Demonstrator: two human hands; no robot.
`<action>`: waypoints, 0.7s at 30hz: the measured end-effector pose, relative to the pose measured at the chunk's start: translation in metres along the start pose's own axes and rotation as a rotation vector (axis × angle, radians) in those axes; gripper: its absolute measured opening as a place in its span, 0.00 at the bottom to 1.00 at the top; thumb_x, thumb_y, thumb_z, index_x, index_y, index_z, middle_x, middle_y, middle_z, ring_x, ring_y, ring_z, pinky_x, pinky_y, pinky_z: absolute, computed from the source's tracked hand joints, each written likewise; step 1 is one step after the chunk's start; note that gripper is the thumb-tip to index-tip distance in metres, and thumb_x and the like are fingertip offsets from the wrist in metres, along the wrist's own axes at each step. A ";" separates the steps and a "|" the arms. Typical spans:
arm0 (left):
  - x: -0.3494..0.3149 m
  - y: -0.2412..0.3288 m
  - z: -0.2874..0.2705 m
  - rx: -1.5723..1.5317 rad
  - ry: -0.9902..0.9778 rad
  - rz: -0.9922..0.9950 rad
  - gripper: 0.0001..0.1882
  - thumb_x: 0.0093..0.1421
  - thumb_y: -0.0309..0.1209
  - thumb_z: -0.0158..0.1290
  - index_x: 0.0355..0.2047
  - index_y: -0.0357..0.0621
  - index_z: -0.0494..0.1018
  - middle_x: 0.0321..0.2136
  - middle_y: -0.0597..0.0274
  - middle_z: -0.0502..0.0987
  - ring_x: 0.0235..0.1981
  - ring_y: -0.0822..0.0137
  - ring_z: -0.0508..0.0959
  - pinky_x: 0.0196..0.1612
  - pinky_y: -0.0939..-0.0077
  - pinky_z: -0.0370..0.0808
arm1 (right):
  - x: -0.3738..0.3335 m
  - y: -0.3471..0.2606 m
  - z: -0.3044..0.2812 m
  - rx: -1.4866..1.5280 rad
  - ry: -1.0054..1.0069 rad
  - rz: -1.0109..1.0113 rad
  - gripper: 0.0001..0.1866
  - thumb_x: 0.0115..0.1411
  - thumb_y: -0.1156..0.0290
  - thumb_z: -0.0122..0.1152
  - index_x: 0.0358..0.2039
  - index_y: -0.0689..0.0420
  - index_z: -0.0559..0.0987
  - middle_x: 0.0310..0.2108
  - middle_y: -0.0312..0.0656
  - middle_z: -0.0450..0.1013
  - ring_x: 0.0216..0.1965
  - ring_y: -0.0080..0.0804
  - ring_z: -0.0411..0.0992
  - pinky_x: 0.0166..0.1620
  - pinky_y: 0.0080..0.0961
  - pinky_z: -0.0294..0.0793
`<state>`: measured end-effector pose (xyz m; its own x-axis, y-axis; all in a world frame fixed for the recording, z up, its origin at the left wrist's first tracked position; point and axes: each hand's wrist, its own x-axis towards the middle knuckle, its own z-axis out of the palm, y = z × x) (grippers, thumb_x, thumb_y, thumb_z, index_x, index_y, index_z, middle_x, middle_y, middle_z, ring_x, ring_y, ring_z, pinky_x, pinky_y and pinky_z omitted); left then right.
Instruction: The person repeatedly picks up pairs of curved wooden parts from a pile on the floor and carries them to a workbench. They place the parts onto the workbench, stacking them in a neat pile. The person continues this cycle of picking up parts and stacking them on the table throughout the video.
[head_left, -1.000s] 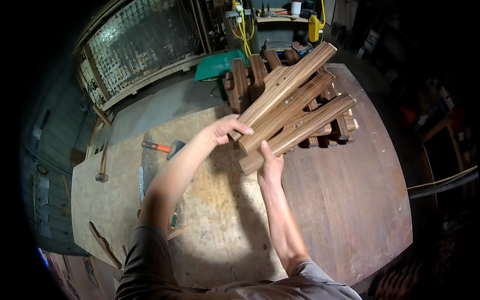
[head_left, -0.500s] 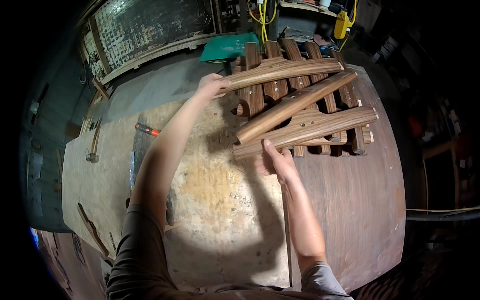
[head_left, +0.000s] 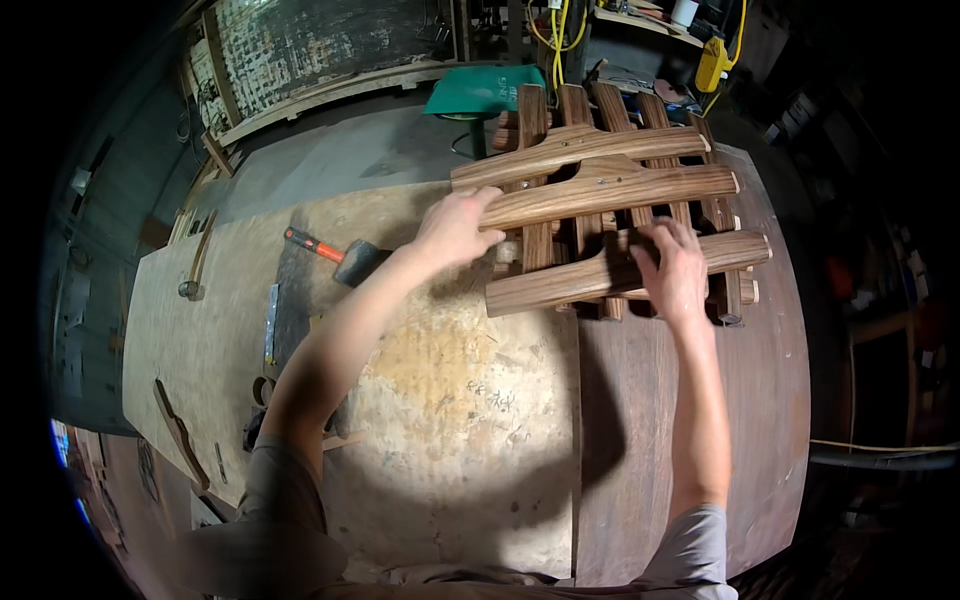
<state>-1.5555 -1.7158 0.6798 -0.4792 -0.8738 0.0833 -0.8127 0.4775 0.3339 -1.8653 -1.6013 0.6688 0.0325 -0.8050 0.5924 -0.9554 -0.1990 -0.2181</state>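
Dark striped wooden rails, each with a raised hump and small drilled holes, lie crosswise over a stack of similar rails [head_left: 537,240] at the far right of the bench. My left hand [head_left: 458,226] is closed round the left end of the middle rail [head_left: 620,193], thumb below and fingers on top. Just behind it lies the far rail [head_left: 570,152]. Over the hump of the near rail [head_left: 560,285], my right hand [head_left: 676,268] has its fingers curled, covering part of the hump. The right fingertips are partly hidden.
On the pale board [head_left: 440,400] left of the stack lies a mallet [head_left: 325,250] with a red and black handle. A hammer [head_left: 196,265], a metal rule [head_left: 271,325] and a curved wooden piece [head_left: 178,435] are farther left. Behind stands a green-topped stool [head_left: 480,90].
The middle rail has turned from a slant to nearly parallel with the others. My left hand has moved from the far rail to it; my right went from the near rail's end to its hump.
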 end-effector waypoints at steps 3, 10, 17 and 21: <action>0.012 -0.024 0.005 -0.160 0.012 -0.047 0.31 0.54 0.38 0.68 0.55 0.38 0.75 0.45 0.45 0.82 0.45 0.52 0.82 0.51 0.64 0.78 | 0.037 0.033 0.011 -0.024 -0.138 -0.053 0.32 0.50 0.70 0.75 0.57 0.51 0.77 0.62 0.51 0.68 0.61 0.51 0.66 0.61 0.44 0.68; 0.053 -0.085 0.034 -0.491 0.156 -0.194 0.36 0.56 0.38 0.67 0.63 0.41 0.67 0.49 0.43 0.81 0.39 0.64 0.83 0.36 0.72 0.81 | 0.107 0.069 0.067 -0.153 -0.512 -0.145 0.36 0.57 0.52 0.68 0.67 0.37 0.69 0.65 0.48 0.66 0.64 0.53 0.64 0.63 0.48 0.67; 0.012 -0.053 0.034 -0.743 0.398 -0.165 0.22 0.56 0.28 0.63 0.52 0.40 0.75 0.48 0.49 0.79 0.50 0.58 0.80 0.51 0.67 0.79 | 0.146 0.083 0.100 -0.268 -0.489 -0.132 0.36 0.57 0.54 0.68 0.67 0.37 0.69 0.60 0.54 0.71 0.54 0.56 0.74 0.53 0.47 0.76; -0.103 -0.066 0.049 -0.725 0.367 -0.136 0.17 0.58 0.23 0.62 0.47 0.37 0.75 0.48 0.52 0.80 0.47 0.62 0.81 0.50 0.69 0.80 | 0.182 0.085 0.124 -0.268 -0.500 -0.073 0.35 0.58 0.58 0.69 0.66 0.40 0.70 0.57 0.57 0.72 0.56 0.55 0.72 0.54 0.45 0.76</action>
<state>-1.4691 -1.6527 0.6031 -0.1511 -0.9543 0.2578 -0.3795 0.2968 0.8763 -1.9042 -1.8336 0.6620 0.1743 -0.9739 0.1452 -0.9843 -0.1682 0.0529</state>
